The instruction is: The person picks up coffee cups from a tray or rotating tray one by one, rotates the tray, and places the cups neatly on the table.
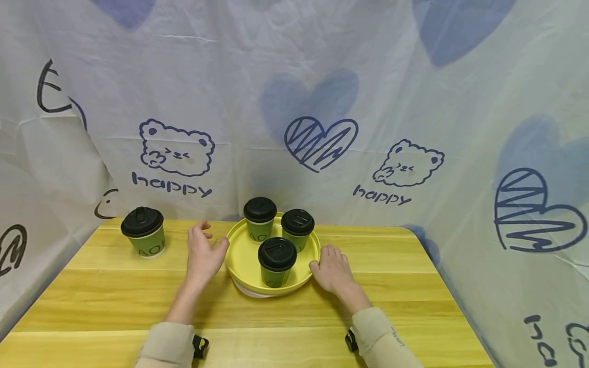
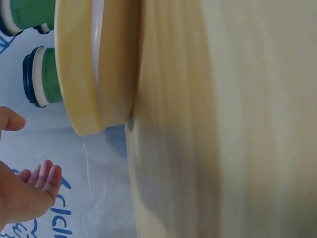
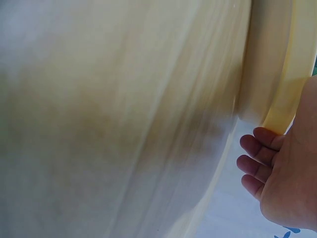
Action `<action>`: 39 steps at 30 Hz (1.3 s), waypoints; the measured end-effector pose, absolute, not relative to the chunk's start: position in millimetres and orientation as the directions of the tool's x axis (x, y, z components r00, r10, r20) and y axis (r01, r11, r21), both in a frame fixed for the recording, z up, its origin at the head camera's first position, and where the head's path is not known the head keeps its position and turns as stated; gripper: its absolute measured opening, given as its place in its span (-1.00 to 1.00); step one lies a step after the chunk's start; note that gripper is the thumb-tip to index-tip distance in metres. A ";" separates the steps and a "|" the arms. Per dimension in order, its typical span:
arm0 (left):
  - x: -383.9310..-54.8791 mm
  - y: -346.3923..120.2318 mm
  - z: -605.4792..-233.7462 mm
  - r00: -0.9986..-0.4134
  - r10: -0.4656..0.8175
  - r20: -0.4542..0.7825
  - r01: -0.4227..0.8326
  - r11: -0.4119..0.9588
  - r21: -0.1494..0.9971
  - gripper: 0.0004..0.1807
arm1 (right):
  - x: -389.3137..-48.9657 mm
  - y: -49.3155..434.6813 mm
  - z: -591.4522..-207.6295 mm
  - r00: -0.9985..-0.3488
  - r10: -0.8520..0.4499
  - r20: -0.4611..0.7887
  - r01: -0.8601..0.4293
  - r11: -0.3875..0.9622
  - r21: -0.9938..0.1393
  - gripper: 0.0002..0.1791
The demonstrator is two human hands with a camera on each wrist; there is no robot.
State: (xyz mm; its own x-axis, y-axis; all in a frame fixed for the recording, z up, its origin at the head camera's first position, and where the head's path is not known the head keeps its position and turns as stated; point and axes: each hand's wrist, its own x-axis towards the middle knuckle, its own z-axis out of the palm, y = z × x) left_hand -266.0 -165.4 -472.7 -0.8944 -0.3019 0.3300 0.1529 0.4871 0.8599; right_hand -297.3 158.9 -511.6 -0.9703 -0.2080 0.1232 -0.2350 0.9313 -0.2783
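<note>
A round yellow tray sits on a low pale round base. On it stand three green paper cups with black lids: one at the back left, one at the back right and one in front. My right hand grips the tray's right rim, its fingers curled along the outer side; the thumb is hidden in the right wrist view. Beside the tray's left edge, my left hand is held apart from it, thumb and fingers spread with nothing between them.
Another green cup with a black lid stands at the back left of the wooden table. White cloth printed with hearts and bears hangs behind the table and along its sides.
</note>
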 end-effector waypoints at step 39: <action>-273.7 -159.6 -488.8 -0.995 -0.095 -0.042 -0.091 0.600 0.795 -0.22 | -311.8 163.9 -496.4 -0.991 -0.094 0.091 -0.130 0.651 -0.748 -0.48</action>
